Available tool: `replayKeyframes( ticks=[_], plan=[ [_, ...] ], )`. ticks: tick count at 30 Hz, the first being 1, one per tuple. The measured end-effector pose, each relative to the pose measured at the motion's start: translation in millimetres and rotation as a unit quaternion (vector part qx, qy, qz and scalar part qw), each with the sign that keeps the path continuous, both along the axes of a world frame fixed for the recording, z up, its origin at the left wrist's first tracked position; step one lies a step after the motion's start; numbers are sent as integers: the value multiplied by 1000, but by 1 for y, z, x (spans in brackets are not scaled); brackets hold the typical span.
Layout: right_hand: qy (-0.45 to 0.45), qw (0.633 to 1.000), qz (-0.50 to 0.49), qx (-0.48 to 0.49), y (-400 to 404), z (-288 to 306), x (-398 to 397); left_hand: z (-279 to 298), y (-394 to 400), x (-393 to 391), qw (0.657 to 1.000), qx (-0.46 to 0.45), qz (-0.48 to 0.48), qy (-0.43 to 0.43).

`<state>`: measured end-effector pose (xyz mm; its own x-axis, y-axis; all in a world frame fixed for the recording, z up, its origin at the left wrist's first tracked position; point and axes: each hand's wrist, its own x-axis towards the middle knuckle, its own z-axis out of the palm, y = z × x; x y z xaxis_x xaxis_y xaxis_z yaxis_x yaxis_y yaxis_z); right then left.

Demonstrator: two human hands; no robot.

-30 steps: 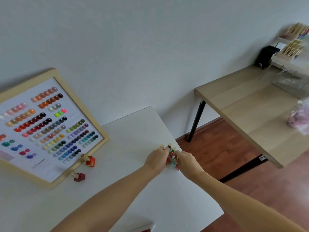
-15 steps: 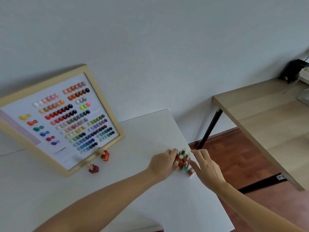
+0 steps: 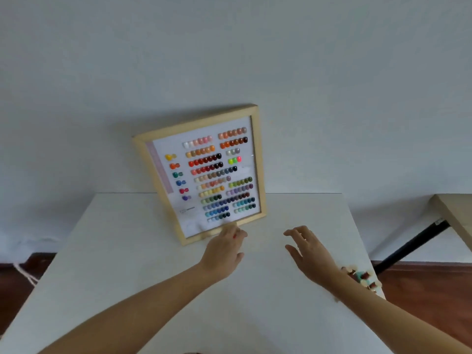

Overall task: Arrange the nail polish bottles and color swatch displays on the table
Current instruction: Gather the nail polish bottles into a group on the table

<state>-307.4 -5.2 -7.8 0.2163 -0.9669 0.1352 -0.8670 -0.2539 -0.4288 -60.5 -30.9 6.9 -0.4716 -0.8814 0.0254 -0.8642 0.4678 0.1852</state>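
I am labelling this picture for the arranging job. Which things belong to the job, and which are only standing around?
Belong to the job:
swatch frame
cluster of polish bottles
white table
left hand
right hand

Only standing around:
wooden table

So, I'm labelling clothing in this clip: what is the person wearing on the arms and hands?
Nothing visible: both forearms are bare, with no sleeves, gloves or watch. The left hand and right hand look ungloved; motion blur hides any rings.

Right forearm hides part of the blurred bottle cluster (image 3: pixel 364 277); left hand (image 3: pixel 224 251) covers the frame's (image 3: pixel 196 172) lower edge
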Motion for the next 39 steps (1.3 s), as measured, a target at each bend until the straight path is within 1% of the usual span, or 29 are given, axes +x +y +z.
replayKeyframes(
  ticks=[4, 8, 10, 13, 18, 23, 29, 34, 39],
  plan=[
    [-4, 997, 36, 63, -34, -7, 50, -8, -12, 39, 998, 27, 63, 0],
    [-5, 992, 52, 117, -58, -16, 87, -21, -24, 59, 994, 74, 74, 4],
    [-7, 991, 66, 119, -67, -22, 103, -29, -29, 63, 994, 88, 68, 11],
    [12, 990, 85, 112, -78, -29, 121, -39, -35, 63, 994, 93, 53, 12],
    [16, 991, 83, 100, -93, -39, 132, -48, -44, 65, 994, 97, 53, 13],
    [29, 991, 53, 120, -95, -43, 127, -51, -47, 67, 993, 103, 49, 14],
    [32, 991, 35, 125, -75, -40, 107, -46, -42, 61, 993, 112, 33, 13],
    [17, 992, 5, 126, -42, -30, 75, -29, -33, 39, 994, 102, 8, 51],
    [-3, 990, -51, 132, 3, -16, 30, -14, -15, -3, 991, 94, -45, 83]
  ],
)
